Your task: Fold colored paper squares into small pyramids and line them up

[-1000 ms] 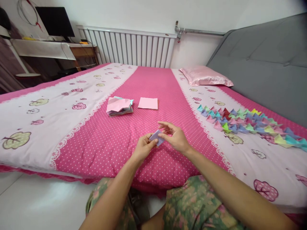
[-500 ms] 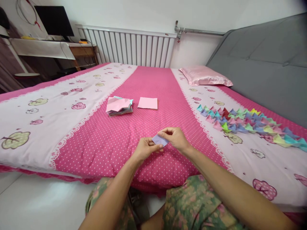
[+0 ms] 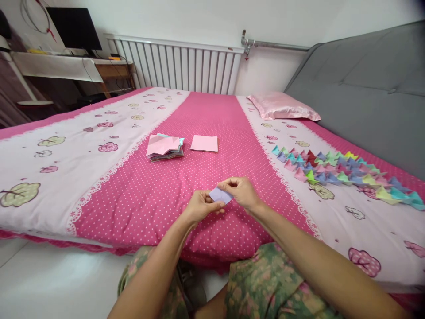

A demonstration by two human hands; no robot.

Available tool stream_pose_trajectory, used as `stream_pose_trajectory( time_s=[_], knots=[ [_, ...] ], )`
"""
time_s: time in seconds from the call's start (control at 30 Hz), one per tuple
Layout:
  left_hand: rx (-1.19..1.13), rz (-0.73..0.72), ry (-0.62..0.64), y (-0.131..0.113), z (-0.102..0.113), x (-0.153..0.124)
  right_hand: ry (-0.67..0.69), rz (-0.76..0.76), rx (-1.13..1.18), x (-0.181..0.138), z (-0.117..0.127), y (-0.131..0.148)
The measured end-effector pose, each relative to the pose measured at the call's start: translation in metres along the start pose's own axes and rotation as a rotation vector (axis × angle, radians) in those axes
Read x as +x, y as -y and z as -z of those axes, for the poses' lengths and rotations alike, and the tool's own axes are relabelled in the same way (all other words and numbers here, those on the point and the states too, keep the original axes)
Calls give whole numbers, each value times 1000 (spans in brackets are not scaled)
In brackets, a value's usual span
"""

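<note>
I have both hands close together over the near part of the pink dotted bed cover (image 3: 212,113), with one small lavender paper (image 3: 220,196) between them. The left hand (image 3: 199,206) pinches it from its near side, thumb lying across the lower edge and the other fingers tucked underneath. The right hand (image 3: 244,191) grips the upper right edge, thumb on the face of the paper. So the fingers on each side are closed on the same piece, which shows to me as a flat, tilted diamond; its folds are too small to read from here. I cannot tell whether the knuckles under it brush the cover.

Straight ahead of the fingers, and a little to their left, lies a neat pile of pink squares (image 3: 204,143). Farther left of the fingers, close by that pile but apart from it, I see an uneven paper stack (image 3: 163,145), pink on top with a light blue corner poking out. Well off to the right of the fingers, several rows of pointed folded papers (image 3: 327,166) spread over the pale, leaf-printed strip. Far beyond the fingers on that same side rests a pink pillow (image 3: 283,105), near the grey headboard (image 3: 361,79).
</note>
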State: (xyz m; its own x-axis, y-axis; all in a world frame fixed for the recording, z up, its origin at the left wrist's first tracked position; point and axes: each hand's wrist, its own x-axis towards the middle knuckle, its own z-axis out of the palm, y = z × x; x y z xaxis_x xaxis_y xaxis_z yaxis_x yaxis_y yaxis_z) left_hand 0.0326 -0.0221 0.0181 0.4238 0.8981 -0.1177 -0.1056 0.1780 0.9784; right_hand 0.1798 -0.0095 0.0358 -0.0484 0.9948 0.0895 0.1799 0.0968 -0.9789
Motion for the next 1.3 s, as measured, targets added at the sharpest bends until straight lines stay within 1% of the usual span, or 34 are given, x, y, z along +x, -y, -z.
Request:
stream_pose_trajectory(
  time_s=[0.1,0.23,0.43,0.53,0.6,0.7,0.8,1.03,1.3],
  knots=[
    [-5,-1,8,2,2,1,57,26,-35,2,3,-2],
    [-72,-4,3,1,7,5,103,66,-50,3,5,-6],
    [-15,25,-11,5,8,6,167,82,-73,1,-2,-6],
    [-82,45,-68,4,8,5,171,90,-78,1,-1,-3],
    [-157,69,-139,2,9,5,195,117,-61,0,4,0],
    [-267,107,-252,-1,12,5,296,195,-81,-1,13,3],
    [-334,114,-301,-1,13,6,354,261,-153,-1,18,3],
    [-340,124,-268,1,13,6,344,301,-221,1,14,-5],
    [-344,147,-255,0,13,8,338,356,-276,-1,11,-3]
  ],
)
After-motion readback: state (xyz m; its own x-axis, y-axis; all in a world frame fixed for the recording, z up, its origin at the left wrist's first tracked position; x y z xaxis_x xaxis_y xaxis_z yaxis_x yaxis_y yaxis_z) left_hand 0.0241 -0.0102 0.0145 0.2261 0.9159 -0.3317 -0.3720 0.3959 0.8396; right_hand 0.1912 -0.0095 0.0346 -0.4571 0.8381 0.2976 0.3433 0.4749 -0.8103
